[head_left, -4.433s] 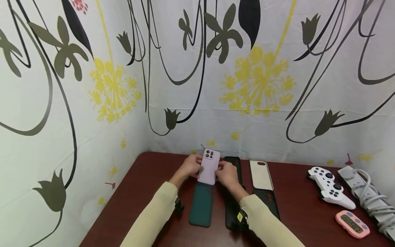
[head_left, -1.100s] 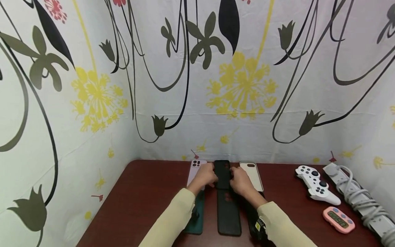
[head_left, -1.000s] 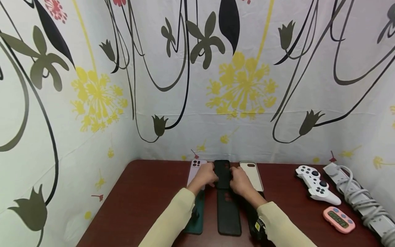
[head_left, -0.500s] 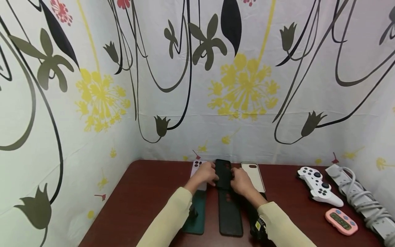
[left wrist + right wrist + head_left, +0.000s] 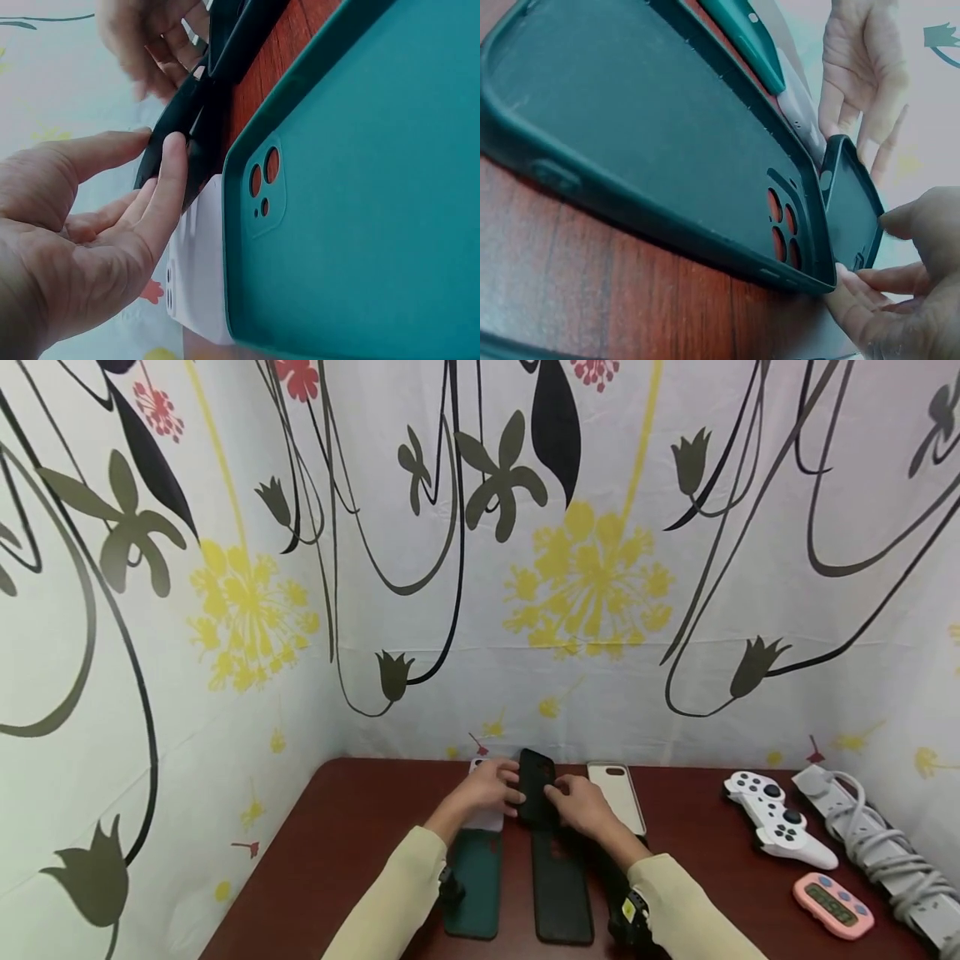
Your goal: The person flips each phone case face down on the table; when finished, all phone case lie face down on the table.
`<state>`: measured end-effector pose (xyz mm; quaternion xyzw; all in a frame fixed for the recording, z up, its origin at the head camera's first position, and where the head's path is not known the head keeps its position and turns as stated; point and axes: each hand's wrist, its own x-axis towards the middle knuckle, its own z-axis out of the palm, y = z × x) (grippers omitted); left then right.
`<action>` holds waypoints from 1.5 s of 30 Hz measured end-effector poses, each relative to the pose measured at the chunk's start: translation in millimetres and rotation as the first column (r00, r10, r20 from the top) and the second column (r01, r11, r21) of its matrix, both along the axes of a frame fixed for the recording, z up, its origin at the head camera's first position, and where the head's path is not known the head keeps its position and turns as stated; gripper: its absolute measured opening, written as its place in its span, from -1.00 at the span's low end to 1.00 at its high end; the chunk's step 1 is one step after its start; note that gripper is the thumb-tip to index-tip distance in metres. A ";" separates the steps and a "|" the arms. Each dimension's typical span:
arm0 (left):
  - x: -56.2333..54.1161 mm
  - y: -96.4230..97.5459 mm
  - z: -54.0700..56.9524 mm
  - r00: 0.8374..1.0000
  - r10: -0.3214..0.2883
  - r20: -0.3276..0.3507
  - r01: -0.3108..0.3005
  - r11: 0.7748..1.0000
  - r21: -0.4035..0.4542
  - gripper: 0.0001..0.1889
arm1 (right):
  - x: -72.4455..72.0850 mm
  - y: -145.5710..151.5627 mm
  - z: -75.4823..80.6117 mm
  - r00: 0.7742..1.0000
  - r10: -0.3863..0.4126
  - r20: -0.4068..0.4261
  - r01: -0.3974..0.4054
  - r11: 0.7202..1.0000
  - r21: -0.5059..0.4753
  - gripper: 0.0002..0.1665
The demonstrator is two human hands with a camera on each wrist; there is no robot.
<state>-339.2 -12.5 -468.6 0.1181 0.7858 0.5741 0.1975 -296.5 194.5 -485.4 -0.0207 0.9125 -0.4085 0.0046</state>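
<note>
A black phone case (image 5: 536,783) is held between my two hands near the back of the table, tilted a little. My left hand (image 5: 486,791) pinches its left edge, thumb on one side and fingers on the other in the left wrist view. My right hand (image 5: 922,289) grips the opposite edge, its thumb at the rim and fingers underneath. Just in front lies another black phone case (image 5: 562,889), hollow side up. To the left, a teal phone case (image 5: 360,165) lies with a lavender phone case (image 5: 199,262) behind it, partly covered by my left hand in the head view.
A cream phone case (image 5: 618,795) lies right of my right hand, with a dark case mostly hidden under that forearm. Farther right are a white game controller (image 5: 782,818), a pink timer (image 5: 832,906) and a cord-wrapped power strip (image 5: 885,852). Patterned cloth (image 5: 480,710) stands behind.
Both hands have moved right from the lavender case, now lying behind the teal one, to the black case. In the last half second my left fingers spread and the black case tilts.
</note>
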 end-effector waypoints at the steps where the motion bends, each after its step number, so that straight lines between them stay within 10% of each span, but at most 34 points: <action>1: -0.1 -1.0 -0.1 1.000 0.000 0.004 0.000 1.000 -0.005 -0.28 | 0.2 -0.9 0.5 1.000 -0.007 0.016 0.008 1.000 -0.019 -0.41; 45: -0.2 18.4 4.2 0.996 -0.057 0.073 0.043 0.983 0.180 -0.28 | -13.9 1.2 25.2 0.978 -0.013 0.210 0.071 0.959 -0.273 -0.24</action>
